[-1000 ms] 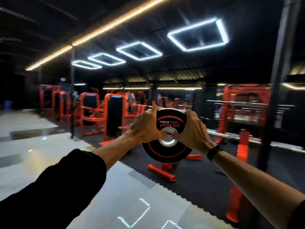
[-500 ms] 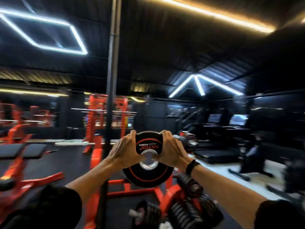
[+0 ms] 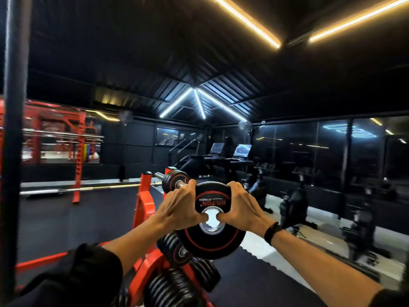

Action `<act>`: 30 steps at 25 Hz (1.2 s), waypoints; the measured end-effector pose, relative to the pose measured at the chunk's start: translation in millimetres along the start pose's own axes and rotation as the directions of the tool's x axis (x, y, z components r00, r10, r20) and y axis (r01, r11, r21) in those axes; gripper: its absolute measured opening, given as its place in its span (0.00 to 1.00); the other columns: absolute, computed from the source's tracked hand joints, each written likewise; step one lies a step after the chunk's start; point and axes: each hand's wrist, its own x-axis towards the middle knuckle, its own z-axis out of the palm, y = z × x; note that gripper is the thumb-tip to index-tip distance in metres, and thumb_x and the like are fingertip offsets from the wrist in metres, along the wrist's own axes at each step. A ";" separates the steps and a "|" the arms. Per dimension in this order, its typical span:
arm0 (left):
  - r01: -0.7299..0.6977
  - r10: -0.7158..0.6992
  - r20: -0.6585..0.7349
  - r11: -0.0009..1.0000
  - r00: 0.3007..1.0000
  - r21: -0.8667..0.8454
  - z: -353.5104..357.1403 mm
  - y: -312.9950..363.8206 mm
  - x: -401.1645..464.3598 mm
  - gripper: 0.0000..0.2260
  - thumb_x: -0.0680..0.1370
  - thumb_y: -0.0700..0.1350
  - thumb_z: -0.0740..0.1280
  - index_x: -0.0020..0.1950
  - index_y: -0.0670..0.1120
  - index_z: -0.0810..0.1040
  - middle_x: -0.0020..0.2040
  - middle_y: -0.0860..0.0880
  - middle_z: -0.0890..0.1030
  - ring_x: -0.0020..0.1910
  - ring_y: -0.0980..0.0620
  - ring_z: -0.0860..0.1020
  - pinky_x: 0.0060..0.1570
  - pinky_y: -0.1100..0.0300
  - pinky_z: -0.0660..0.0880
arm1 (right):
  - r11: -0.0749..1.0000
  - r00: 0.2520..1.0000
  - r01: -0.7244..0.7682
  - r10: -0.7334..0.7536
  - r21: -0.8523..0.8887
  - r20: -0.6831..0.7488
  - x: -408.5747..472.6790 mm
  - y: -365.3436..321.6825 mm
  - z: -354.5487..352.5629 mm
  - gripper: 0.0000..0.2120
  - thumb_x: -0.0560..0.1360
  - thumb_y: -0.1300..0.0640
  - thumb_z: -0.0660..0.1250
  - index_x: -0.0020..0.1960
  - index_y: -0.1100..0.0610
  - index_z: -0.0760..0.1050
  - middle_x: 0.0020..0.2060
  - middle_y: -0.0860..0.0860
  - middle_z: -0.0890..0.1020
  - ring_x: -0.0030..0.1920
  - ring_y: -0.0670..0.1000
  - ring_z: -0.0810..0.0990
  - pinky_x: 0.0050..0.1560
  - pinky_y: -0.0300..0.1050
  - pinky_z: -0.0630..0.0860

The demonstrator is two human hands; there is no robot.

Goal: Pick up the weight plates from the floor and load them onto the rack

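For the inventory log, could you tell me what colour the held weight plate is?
Black with a red ring and silver centre hub, seen in the head view: weight plate.

Bottom of orange rack (image 3: 145, 207) cut off, plates (image 3: 174, 286) on it partly hidden behind held plate (image 3: 211, 238), exercise bikes (image 3: 360, 220) blurry

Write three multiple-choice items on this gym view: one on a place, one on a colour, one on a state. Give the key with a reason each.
1. Where is the weight plate?
A. lying on the floor
B. in the air above the rack
C. on a treadmill

2. What colour is the rack's frame?
A. orange-red
B. blue
C. white

3. How is the plate held?
A. left hand alone
B. right hand alone
C. both hands

Key:
1 B: the plate is raised, with loaded plates on the rack below it.
2 A: its uprights are orange-red.
3 C: the left hand and the right hand grip opposite sides, thumbs at the centre hole.
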 end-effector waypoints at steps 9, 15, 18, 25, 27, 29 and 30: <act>0.014 -0.017 0.031 0.994 0.999 0.107 148.3 -120.8 114.5 0.36 0.60 0.68 0.65 0.58 0.45 0.67 0.45 0.49 0.79 0.37 0.45 0.80 0.37 0.50 0.79 | 1.000 0.996 0.013 -0.013 0.007 0.091 136.4 99.4 149.8 0.32 0.59 0.37 0.70 0.55 0.53 0.66 0.48 0.48 0.71 0.43 0.53 0.77 0.43 0.50 0.78; 0.018 -0.031 0.071 0.984 0.997 0.176 208.4 -184.9 175.8 0.35 0.63 0.67 0.65 0.59 0.44 0.66 0.43 0.51 0.76 0.36 0.45 0.79 0.38 0.51 0.78 | 0.998 0.988 0.019 -0.028 0.060 0.153 215.0 145.5 225.4 0.32 0.60 0.38 0.70 0.55 0.54 0.65 0.48 0.49 0.72 0.44 0.53 0.77 0.44 0.51 0.79; 0.033 -0.047 0.072 0.981 0.996 0.190 232.6 -201.4 199.8 0.33 0.64 0.69 0.66 0.55 0.45 0.65 0.42 0.50 0.76 0.35 0.46 0.79 0.37 0.51 0.78 | 0.996 0.983 0.033 -0.047 0.086 0.178 245.6 169.9 248.2 0.32 0.60 0.38 0.70 0.56 0.53 0.65 0.49 0.49 0.72 0.44 0.53 0.77 0.45 0.49 0.78; 0.137 -0.165 0.091 0.956 0.982 0.259 297.5 -235.3 249.4 0.30 0.65 0.64 0.68 0.55 0.46 0.64 0.42 0.49 0.75 0.34 0.46 0.78 0.36 0.53 0.78 | 0.979 0.961 0.137 -0.169 0.151 0.220 316.0 233.2 316.8 0.34 0.61 0.38 0.70 0.59 0.54 0.65 0.52 0.51 0.72 0.46 0.54 0.78 0.46 0.49 0.79; 0.182 -0.211 0.083 0.945 0.974 0.272 314.2 -245.3 263.4 0.29 0.65 0.62 0.68 0.57 0.46 0.64 0.43 0.50 0.74 0.35 0.46 0.78 0.36 0.55 0.76 | 0.970 0.952 0.171 -0.209 0.175 0.226 336.8 249.1 337.3 0.33 0.62 0.40 0.71 0.59 0.55 0.65 0.52 0.52 0.72 0.46 0.54 0.77 0.47 0.49 0.78; 0.217 -0.252 0.075 0.924 0.965 0.314 334.2 -255.4 281.2 0.29 0.65 0.63 0.68 0.56 0.47 0.63 0.44 0.50 0.75 0.36 0.46 0.78 0.37 0.54 0.77 | 0.957 0.942 0.208 -0.252 0.204 0.222 361.5 265.4 354.4 0.31 0.63 0.41 0.72 0.59 0.55 0.65 0.51 0.52 0.72 0.46 0.55 0.77 0.46 0.49 0.77; 0.236 -0.271 0.070 0.918 0.960 0.319 341.9 -260.0 289.8 0.29 0.65 0.64 0.68 0.54 0.48 0.63 0.44 0.50 0.76 0.37 0.46 0.79 0.38 0.53 0.78 | 0.947 0.932 0.227 -0.278 0.226 0.232 374.7 272.7 361.4 0.31 0.64 0.42 0.73 0.59 0.55 0.65 0.51 0.52 0.72 0.47 0.55 0.77 0.46 0.48 0.77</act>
